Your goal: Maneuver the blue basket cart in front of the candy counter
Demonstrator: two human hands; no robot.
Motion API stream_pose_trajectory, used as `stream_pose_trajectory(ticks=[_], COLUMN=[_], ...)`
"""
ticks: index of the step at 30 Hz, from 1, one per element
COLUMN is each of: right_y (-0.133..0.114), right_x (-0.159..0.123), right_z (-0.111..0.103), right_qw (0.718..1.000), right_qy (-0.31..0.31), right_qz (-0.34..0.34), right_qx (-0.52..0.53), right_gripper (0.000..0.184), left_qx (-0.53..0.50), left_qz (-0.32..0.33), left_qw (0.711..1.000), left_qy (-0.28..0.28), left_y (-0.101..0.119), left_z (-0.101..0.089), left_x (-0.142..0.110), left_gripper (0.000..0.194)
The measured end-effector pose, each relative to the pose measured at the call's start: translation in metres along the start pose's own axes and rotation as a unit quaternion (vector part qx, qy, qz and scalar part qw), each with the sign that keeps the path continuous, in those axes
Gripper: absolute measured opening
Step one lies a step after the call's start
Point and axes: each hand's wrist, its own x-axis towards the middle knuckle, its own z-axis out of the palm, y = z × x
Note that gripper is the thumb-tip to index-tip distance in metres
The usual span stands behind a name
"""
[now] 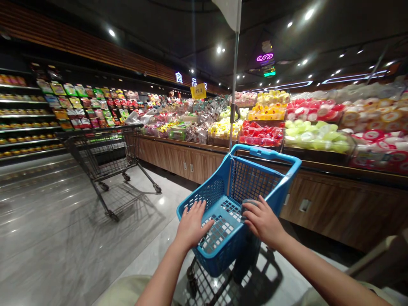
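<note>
A small blue shopping cart stands right in front of me, its slotted plastic basket holding nothing I can make out. Over its left rim lies my left hand, palm down, fingers stretched forward and thumb apart. My right hand rests at the right side of the basket with its fingers extended. Those fingertips touch or hover over a rounded dark-blue part on the rim; contact is unclear. The cart's handle is at the far end, beside a thin upright pole bearing a white flag.
A black wire shopping cart stands to the left on the shiny floor. Behind the blue cart runs a wood-fronted counter with bins of colourful packaged sweets. Shelves of goods line the left wall.
</note>
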Motion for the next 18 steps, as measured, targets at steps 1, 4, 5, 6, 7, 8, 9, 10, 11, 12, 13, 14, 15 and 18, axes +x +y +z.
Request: stream_pose_trajectory(ticks=[1, 4, 5, 6, 7, 8, 9, 10, 11, 12, 13, 14, 15, 18], right_y=[0.005, 0.028, 0.038, 0.05, 0.062, 0.075, 0.088, 0.101, 0.112, 0.123, 0.131, 0.137, 0.14, 0.137], right_x=[0.001, 0.001, 0.002, 0.002, 0.002, 0.002, 0.003, 0.003, 0.004, 0.005, 0.005, 0.006, 0.006, 0.008], right_z=[-0.001, -0.005, -0.007, -0.01, -0.013, -0.016, -0.019, -0.023, -0.026, -0.029, -0.031, -0.032, -0.033, -0.029], right_qw=[1.0, 0.999, 0.999, 0.999, 0.998, 0.998, 0.997, 0.996, 0.995, 0.994, 0.993, 0.992, 0.992, 0.993], right_qy=[-0.004, -0.008, -0.009, -0.011, -0.013, -0.015, -0.013, -0.01, -0.007, -0.005, -0.005, -0.006, -0.007, 0.002], right_qz=[-0.006, -0.016, -0.016, -0.015, -0.013, -0.011, -0.009, -0.007, -0.006, -0.006, -0.008, -0.009, -0.009, 0.007], right_qx=[-0.006, -0.03, -0.04, -0.05, -0.059, -0.068, -0.078, -0.09, -0.101, -0.111, -0.119, -0.124, -0.126, -0.122], right_gripper=[0.014, 0.015, 0.016, 0.017, 0.017, 0.017, 0.017, 0.017, 0.018, 0.018, 0.018, 0.019, 0.019, 0.022], left_qx=[-0.001, -0.003, -0.002, -0.001, 0.0, 0.0, 0.001, 0.0, 0.0, -0.001, -0.002, -0.002, -0.003, -0.004], left_qz=[0.002, 0.003, 0.002, 0.002, 0.002, 0.003, 0.003, 0.003, 0.003, 0.003, 0.003, 0.002, 0.002, 0.003], left_qw=[1.0, 1.0, 1.0, 1.0, 1.0, 1.0, 1.0, 1.0, 1.0, 1.0, 1.0, 1.0, 1.0, 1.0], left_qy=[-0.001, 0.0, 0.001, 0.002, 0.004, 0.005, 0.006, 0.007, 0.007, 0.006, 0.005, 0.005, 0.004, 0.003], left_y=[-0.001, -0.002, -0.002, -0.003, -0.003, -0.003, -0.004, -0.004, -0.004, -0.004, -0.003, -0.003, -0.003, -0.005], left_z=[0.0, 0.001, 0.002, 0.003, 0.003, 0.003, 0.004, 0.004, 0.004, 0.004, 0.004, 0.003, 0.003, 0.002], left_x=[0.0, 0.0, 0.0, 0.0, 0.0, 0.0, 0.0, 0.0, 0.0, 0.0, 0.0, 0.0, 0.0, 0.0], left_gripper=[0.075, 0.075, 0.075, 0.075, 0.076, 0.076, 0.076, 0.076, 0.076, 0.076, 0.076, 0.076, 0.076, 0.076])
